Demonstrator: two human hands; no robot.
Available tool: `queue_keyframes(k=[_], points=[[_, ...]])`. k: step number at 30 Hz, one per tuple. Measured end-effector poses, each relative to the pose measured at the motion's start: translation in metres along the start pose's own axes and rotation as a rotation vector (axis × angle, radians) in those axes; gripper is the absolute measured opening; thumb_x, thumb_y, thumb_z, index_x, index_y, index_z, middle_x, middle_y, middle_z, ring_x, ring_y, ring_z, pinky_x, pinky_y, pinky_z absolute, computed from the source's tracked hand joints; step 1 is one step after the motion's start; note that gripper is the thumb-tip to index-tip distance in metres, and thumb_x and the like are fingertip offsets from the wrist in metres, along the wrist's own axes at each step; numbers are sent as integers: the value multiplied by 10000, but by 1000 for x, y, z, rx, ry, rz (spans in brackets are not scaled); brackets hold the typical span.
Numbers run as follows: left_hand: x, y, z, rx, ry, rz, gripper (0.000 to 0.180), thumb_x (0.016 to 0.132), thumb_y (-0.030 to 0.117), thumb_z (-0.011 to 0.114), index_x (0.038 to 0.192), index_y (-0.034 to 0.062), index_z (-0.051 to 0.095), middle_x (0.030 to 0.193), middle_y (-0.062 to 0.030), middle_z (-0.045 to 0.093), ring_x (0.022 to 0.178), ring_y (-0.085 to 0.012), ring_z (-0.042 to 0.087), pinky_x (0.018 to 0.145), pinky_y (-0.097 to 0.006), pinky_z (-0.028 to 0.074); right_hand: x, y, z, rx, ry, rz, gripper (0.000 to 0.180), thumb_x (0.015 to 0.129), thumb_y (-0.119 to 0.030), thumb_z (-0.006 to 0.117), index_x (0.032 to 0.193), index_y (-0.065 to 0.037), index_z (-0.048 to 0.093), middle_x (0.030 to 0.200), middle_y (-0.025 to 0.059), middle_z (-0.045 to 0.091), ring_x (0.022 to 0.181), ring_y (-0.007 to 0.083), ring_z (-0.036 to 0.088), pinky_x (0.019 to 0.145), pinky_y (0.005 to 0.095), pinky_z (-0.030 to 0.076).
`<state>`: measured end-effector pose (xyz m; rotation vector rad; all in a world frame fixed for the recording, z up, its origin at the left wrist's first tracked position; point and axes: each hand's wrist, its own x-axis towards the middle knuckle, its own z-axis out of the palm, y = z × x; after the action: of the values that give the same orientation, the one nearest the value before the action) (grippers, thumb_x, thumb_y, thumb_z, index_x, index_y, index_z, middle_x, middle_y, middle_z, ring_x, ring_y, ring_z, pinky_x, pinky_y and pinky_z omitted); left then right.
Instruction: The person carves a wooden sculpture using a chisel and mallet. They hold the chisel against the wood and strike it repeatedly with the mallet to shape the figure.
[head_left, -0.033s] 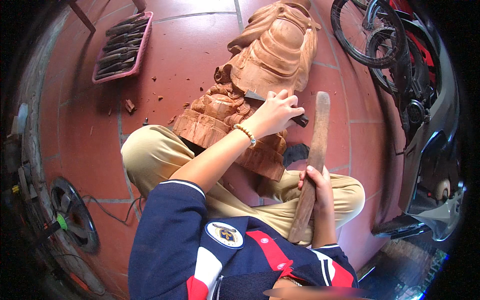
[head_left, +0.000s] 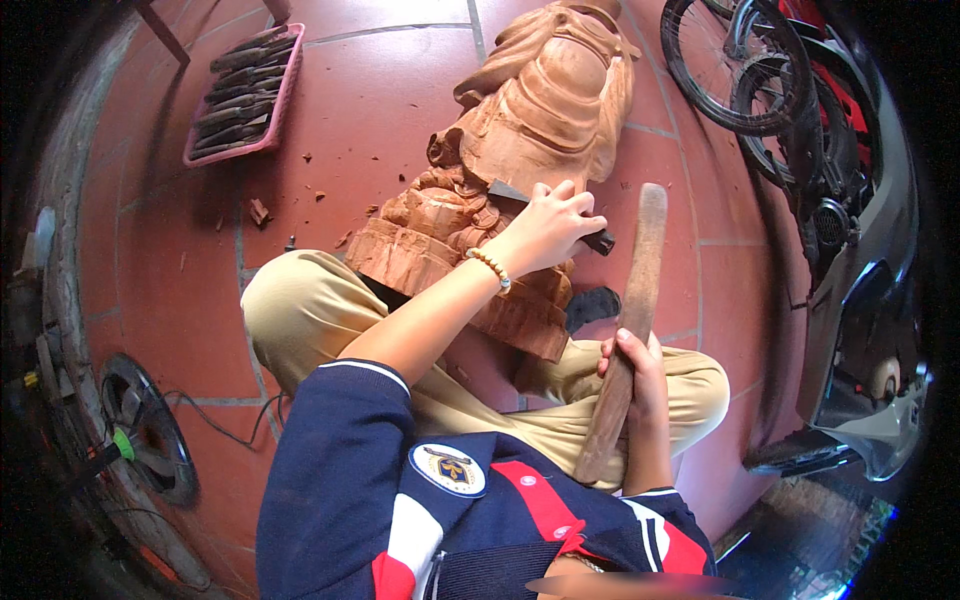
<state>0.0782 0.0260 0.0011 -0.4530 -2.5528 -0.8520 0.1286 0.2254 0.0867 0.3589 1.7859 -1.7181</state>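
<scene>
A reddish-brown wooden carving (head_left: 545, 110) of a robed figure with a rounded belly lies in front of my crossed legs, its rough base toward me. My left hand (head_left: 548, 228) is wrapped round a chisel (head_left: 510, 192). The chisel's flat grey blade points left across the carving, and its dark handle end sticks out to the right of my fingers. Whether the edge touches the wood I cannot tell. Over my right knee, my right hand (head_left: 640, 372) grips a long wooden club (head_left: 645, 250), held at a slant with its worn end up, apart from the chisel.
A pink basket (head_left: 290, 95) of several dark-handled tools sits at the far left. Wood chips (head_left: 259, 212) are scattered on the red tiles. On the right stand a bicycle wheel (head_left: 740, 125) and a grey motorbike (head_left: 870, 340). A round fan-like wheel (head_left: 148, 425) with a cable lies left.
The club's upper end has tilted slightly to the right in my right hand. My left hand and the chisel have stayed in place.
</scene>
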Motion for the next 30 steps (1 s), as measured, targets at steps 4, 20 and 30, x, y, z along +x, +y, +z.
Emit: queue_keyframes(k=[4,20,30], points=[[2,-3,-2,42,-28,6,374,596,165,670,958,160,578,881,-21,483,887,-208,443,687,-370,373,9,-1,-5,189,153,-27,191,780,-163,539,851,-46,406,634,73,497,496,153,508,457,265,451],[5,-6,0,11,-2,-68,348,600,166,672,936,185,586,819,-11,473,836,-206,436,680,-370,319,13,0,-15,304,107,90,239,759,-171,564,907,-46,424,629,76,511,490,163,522,445,274,457],[2,-13,1,33,28,-55,348,587,138,666,923,173,581,805,-10,470,823,-198,444,685,-362,305,7,-1,4,168,30,128,323,754,-189,550,994,-28,404,654,87,519,490,163,513,457,259,448]])
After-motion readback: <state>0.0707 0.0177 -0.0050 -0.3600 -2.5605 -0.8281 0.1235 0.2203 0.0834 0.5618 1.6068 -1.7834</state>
